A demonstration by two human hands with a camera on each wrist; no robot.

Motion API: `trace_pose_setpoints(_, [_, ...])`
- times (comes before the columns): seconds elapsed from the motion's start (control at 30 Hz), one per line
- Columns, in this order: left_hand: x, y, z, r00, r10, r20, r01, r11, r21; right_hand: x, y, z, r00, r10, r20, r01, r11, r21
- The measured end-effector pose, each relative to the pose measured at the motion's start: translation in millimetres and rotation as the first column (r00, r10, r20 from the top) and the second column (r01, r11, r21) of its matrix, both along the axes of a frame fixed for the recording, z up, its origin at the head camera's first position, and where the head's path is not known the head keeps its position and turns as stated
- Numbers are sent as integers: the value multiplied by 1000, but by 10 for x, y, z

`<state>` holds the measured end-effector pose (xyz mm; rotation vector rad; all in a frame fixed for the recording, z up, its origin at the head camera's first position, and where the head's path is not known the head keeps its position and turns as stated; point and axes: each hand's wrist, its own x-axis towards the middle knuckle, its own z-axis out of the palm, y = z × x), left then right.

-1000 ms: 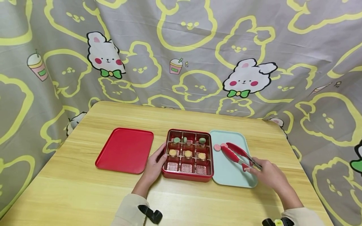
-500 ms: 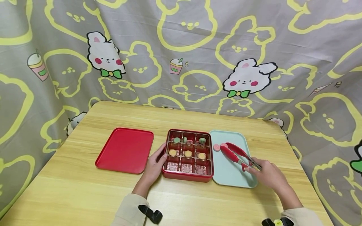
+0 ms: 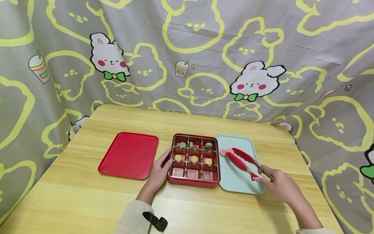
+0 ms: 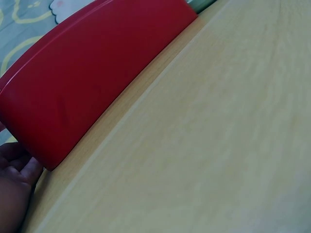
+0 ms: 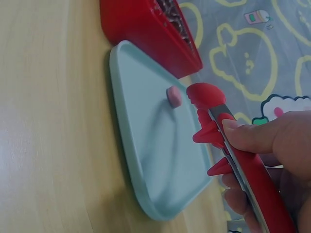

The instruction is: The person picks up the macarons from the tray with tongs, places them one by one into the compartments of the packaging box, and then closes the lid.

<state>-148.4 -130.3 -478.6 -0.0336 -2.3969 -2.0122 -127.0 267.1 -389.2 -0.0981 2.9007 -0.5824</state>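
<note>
- At the near side of the bench [image 3: 181,211], the right hand [image 3: 281,188] is clamped on the red tongs [image 3: 237,161]. If this grip would loosen, I think the tongs could twist and their tips would miss.
- The left hand [image 3: 158,171] lays its fingers along the left wall of the red box [image 3: 193,183], with the thumb apart, at the rim. Should it push too strongly, the box may slide rightward and disturb the pale tray [image 3: 233,184] just beside it.
- In the middle row of the box, the yellow pieces [image 3: 194,159] sit one in each compartment. A tong tip passing too low could, perhaps, knock one.
- The arms of the tongs stand apart. At their tips is one pink piece [image 3: 230,151], on the tray; I cannot tell whether it is pinched. An off-centre squeeze might let it slip away.
- The other pink piece [image 3: 223,152] is just beside, toward the box. Because there is so little room, the tips may push it also.
- In the farthest row, the middle green piece [image 3: 191,145] seems to stand on its edge; a bump to the box might tip it.
</note>
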Motion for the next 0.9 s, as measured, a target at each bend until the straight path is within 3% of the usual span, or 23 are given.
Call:
trace_pose_setpoints(0.1, [42, 14, 117, 1000, -3, 1, 3, 1000, -16, 62, -16, 44, 1000, 3, -9, -3, 1000, 1])
trace_pose_setpoints(0.3, [55, 20, 146, 1000, 4, 10, -4, 1000, -16, 187, -64, 116, 1000, 7, -25, -7, 1000, -9])
trace_pose_setpoints(0.77, [53, 12, 123, 1000, 4, 9, -4, 1000, 0, 425, -255, 90, 998, 31, -52, -35, 998, -61])
trace_pose_setpoints(0.9, [-2, 2, -24, 1000, 5, -4, -5, 1000, 14, 447, -289, 77, 997, 45, -64, -49, 997, -64])
